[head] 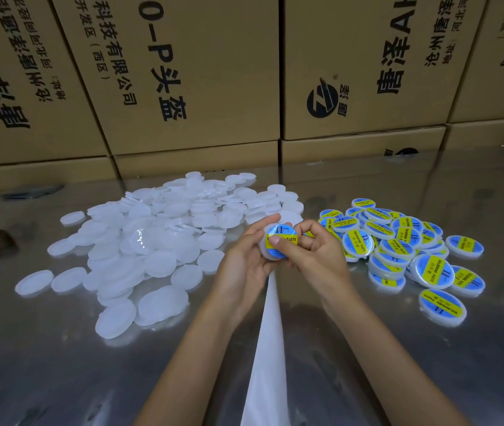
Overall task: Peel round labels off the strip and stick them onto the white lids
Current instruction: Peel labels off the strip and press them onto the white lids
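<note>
1. While the backing strip [267, 348] trails toward the viewer, the left hand [244, 259] grips a white lid [278, 244]; the right hand [315, 250] thumb presses its label [283, 238] down.
2. Right: labelled lids [404, 250], done.
3. Far left: the larger bare lids pile [152, 238] remains.

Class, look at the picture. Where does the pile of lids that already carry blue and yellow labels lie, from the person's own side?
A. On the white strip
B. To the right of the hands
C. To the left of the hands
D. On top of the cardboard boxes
B: the labelled lids lie heaped on the table to the right of the right hand, while the plain white lids lie left of the left hand.
</note>
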`<state>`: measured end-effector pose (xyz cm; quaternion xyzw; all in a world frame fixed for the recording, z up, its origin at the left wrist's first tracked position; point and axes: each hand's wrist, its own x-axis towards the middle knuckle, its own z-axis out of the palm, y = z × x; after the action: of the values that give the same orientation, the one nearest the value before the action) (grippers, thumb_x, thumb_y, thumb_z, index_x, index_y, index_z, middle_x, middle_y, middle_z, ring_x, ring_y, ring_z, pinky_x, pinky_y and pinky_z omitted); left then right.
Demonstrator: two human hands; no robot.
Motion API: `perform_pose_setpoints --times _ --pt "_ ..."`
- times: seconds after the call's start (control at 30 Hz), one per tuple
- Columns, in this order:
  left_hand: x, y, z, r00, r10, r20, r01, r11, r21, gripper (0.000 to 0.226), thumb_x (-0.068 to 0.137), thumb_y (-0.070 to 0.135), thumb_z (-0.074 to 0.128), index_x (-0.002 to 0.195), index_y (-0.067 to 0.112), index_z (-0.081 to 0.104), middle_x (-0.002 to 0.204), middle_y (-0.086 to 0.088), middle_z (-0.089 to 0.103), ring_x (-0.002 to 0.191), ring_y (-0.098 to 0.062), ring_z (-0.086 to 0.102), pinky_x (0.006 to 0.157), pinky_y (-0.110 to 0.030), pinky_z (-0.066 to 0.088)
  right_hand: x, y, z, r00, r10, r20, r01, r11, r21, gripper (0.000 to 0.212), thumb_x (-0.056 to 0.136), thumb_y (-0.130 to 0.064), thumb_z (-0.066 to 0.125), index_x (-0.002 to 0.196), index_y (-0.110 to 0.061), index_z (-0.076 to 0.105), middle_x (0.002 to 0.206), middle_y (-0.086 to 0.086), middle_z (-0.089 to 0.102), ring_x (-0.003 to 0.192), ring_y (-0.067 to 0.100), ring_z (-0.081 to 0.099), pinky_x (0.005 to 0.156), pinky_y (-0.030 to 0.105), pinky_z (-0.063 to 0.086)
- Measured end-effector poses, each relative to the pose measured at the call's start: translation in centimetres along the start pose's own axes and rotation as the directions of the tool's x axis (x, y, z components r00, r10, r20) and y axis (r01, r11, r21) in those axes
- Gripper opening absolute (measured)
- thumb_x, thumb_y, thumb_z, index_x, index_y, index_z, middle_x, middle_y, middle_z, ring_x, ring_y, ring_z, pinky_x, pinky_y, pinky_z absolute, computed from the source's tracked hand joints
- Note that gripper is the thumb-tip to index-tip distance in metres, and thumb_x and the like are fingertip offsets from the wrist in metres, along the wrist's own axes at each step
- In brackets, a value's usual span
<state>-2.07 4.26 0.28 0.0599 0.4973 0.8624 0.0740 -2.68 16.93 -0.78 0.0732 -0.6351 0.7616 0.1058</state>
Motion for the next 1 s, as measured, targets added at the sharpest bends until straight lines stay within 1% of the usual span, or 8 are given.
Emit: perform_pose_setpoints --times 0.27,0.4,0.5,0.57,0.73,0.87,0.93,1.0 --pt "0.1 -0.3 0.2 0.999 0.037 0.025 -0.038 0.999 0.033 0.033 0.104 0.012 0.04 0.13 0.01 0.06 0.133 -0.021 0.063 0.114 -0.026 0.064 0.096 -0.032 0.052 0.0 0.1 0.2 0.998 -0.024 -0.052 0.022 0.999 -0.045 0.033 0.081 -0.005 0.078 0.076 -0.011 0.046 0.063 0.002 0.066 0.054 0.007 0.056 0.055 0.016 0.045" --pt "0.2 -0.4 0.1 0.997 0.075 0.029 -0.077 0.995 0.066 0.033 0.106 0.011 0.036 0.13 0.012 0.059 0.137 -0.016 0.062 0.116 -0.025 0.063 0.096 -0.03 0.049 0.0 0.3 0.3 0.995 -0.028 -0.095 0.016 0.992 -0.126 0.036 0.079 -0.016 0.081 0.078 -0.004 0.048 0.069 0.02 0.065 0.06 0.014 0.053 0.06 0.022 0.044" --pt "0.2 -0.4 -0.1 0.995 0.097 0.036 -0.099 0.993 0.06 0.033 0.106 0.011 0.035 0.128 0.012 0.059 0.135 -0.015 0.062 0.109 -0.023 0.066 0.09 -0.027 0.054 0.2 0.7 0.1 0.995 0.01 -0.104 -0.031 0.978 -0.207 0.039 0.075 -0.032 0.085 0.079 -0.009 0.053 0.055 0.003 0.057 0.055 0.01 0.047 0.055 0.016 0.038" --pt "0.2 -0.4 -0.2 0.995 0.092 0.03 -0.093 0.995 0.045 0.033 0.106 0.011 0.036 0.13 0.01 0.058 0.129 -0.014 0.066 0.11 -0.025 0.066 0.091 -0.028 0.055 0.4 0.9 -0.2 0.994 0.013 -0.109 -0.042 0.964 -0.263 0.039 0.073 -0.039 0.085 0.079 -0.016 0.054 0.051 -0.007 0.055 0.051 0.006 0.046 0.057 0.019 0.038" --pt "0.2 -0.4 -0.1 0.999 0.049 0.001 -0.049 0.998 -0.032 0.037 0.105 0.012 0.039 0.138 0.006 0.053 0.138 -0.022 0.059 0.122 -0.032 0.061 0.103 -0.036 0.048 0.2 1.4 -0.2 0.985 -0.118 -0.13 0.043 0.881 -0.472 0.042 0.069 -0.057 0.078 0.083 -0.028 0.052 0.053 -0.011 0.052 0.05 0.003 0.047 0.059 0.029 0.038" --pt "0.1 -0.3 -0.1 1.0 0.014 -0.007 -0.015 0.989 -0.145 0.044 0.099 0.013 0.043 0.141 0.002 0.05 0.144 -0.021 0.055 0.138 -0.037 0.048 0.116 -0.044 0.038 0.1 1.5 -0.5 0.974 -0.155 -0.166 0.032 0.819 -0.573 0.062 0.062 -0.074 0.072 0.097 -0.036 0.038 0.061 -0.009 0.052 0.06 0.004 0.054 0.057 0.031 0.04" --pt "-0.1 -0.2 0.1 1.0 0.012 0.008 -0.01 0.983 -0.182 0.047 0.096 0.013 0.046 0.141 0.001 0.05 0.143 -0.021 0.056 0.137 -0.037 0.049 0.116 -0.044 0.039 0.1 1.5 -0.8 0.971 -0.182 -0.157 0.04 0.764 -0.644 0.062 0.061 -0.083 0.063 0.089 -0.033 0.039 0.062 -0.01 0.049 0.063 0.006 0.053 0.056 0.03 0.039" --pt "-0.1 -0.1 0.3 1.0 0.015 0.028 -0.009 0.977 -0.213 0.046 0.097 0.013 0.045 0.141 0.0 0.05 0.14 -0.022 0.058 0.135 -0.036 0.052 0.108 -0.04 0.048 0.0 1.7 -0.8 0.965 -0.238 -0.106 0.085 0.675 -0.733 0.061 0.069 -0.086 0.05 0.074 -0.025 0.04 0.059 -0.01 0.049 0.06 0.008 0.05 0.054 0.03 0.037"
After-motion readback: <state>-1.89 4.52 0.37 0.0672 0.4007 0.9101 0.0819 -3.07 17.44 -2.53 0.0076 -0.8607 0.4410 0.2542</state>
